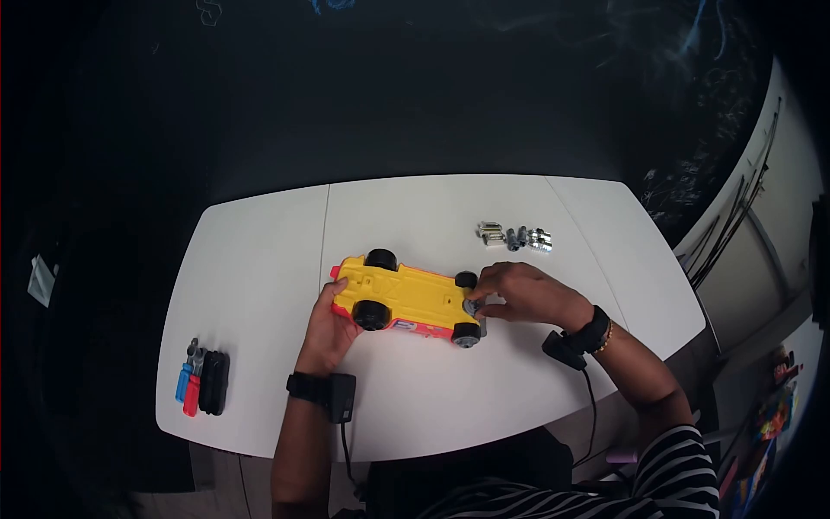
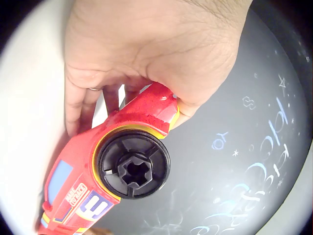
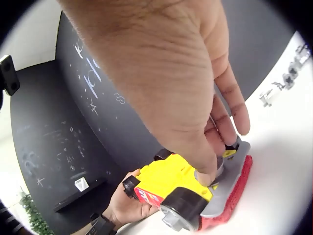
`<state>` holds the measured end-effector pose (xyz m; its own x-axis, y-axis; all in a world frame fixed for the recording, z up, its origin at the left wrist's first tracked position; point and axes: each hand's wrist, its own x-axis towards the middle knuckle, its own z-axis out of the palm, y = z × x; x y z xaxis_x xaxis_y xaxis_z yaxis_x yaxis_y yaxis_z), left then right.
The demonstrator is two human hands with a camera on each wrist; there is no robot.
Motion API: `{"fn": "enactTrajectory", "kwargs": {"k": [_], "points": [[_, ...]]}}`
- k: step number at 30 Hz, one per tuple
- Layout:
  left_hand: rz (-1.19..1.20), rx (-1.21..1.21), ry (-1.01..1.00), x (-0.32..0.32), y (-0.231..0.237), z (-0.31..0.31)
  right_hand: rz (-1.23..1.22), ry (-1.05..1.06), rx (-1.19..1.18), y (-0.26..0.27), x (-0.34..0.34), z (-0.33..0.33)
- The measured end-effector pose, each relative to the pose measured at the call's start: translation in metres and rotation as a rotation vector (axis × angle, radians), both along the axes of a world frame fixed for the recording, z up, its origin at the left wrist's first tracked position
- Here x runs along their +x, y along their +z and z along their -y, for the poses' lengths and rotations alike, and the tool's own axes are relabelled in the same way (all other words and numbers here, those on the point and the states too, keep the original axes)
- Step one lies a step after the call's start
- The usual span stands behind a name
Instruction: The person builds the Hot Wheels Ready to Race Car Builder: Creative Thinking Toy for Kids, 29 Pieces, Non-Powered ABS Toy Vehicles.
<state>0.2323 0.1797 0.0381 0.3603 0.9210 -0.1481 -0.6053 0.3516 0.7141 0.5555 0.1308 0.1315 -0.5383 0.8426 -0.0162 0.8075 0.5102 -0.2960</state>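
Note:
A toy car [image 1: 411, 296] is held upside down over the white table, its yellow underside facing up and its black wheels showing. My left hand [image 1: 328, 336] grips one end of it, thumb on the yellow underside and fingers around the red body. In the left wrist view a black wheel [image 2: 135, 164] with a star-shaped hub hole faces the camera. At the other end, my right hand [image 1: 534, 294] pinches a grey round piece [image 3: 219, 169] between thumb and fingers. That piece sits between two wheels, beside the grey bumper [image 3: 226, 192]; the fingers partly hide it.
Several silver and grey parts [image 1: 516, 237] lie toward the table's far right. On the left are a blue-handled tool [image 1: 183, 384], a red-handled tool [image 1: 192, 396] and a black elongated item [image 1: 213, 382]. A dark chalkboard wall [image 1: 415, 95] stands behind the white table [image 1: 251, 259].

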Motion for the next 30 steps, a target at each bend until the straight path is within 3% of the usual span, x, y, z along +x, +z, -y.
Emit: {"fn": "enactTrajectory", "kwargs": {"k": [8, 10, 14, 17, 18, 22, 24, 28, 29, 30], "points": [[-0.031, 0.03, 0.002, 0.001, 0.001, 0.002, 0.026, -0.064, 0.078, -0.001, -0.007, 0.01], [-0.027, 0.026, -0.001, 0.0, 0.0, 0.001, 0.132, -0.1, 0.013, 0.006, -0.01, 0.012], [-0.014, 0.008, -0.009, -0.005, 0.014, 0.003, 0.083, -0.032, 0.016, 0.016, 0.002, 0.02], [0.109, -0.101, 0.009, -0.004, 0.028, 0.009, -0.082, 0.144, 0.217, 0.023, 0.003, 0.035], [0.113, -0.096, 0.0, -0.007, 0.026, 0.008, -0.077, 0.137, 0.223, 0.02, -0.005, 0.04], [0.251, -0.117, -0.167, -0.014, 0.017, 0.002, 0.085, 0.243, 0.723, 0.01, -0.017, 0.05], [0.305, -0.144, -0.22, -0.013, 0.015, 0.004, -0.01, 0.299, 0.802, 0.006, -0.019, 0.047], [0.098, 0.059, -0.164, -0.009, 0.025, 0.012, -0.484, 0.101, 0.483, 0.01, -0.02, 0.046], [0.013, 0.131, -0.211, -0.012, 0.022, 0.006, -0.486, 0.099, 0.485, 0.013, -0.022, 0.046], [0.012, 0.133, -0.212, -0.013, 0.022, 0.005, -0.643, -0.131, 0.224, 0.018, -0.026, 0.044]]}}
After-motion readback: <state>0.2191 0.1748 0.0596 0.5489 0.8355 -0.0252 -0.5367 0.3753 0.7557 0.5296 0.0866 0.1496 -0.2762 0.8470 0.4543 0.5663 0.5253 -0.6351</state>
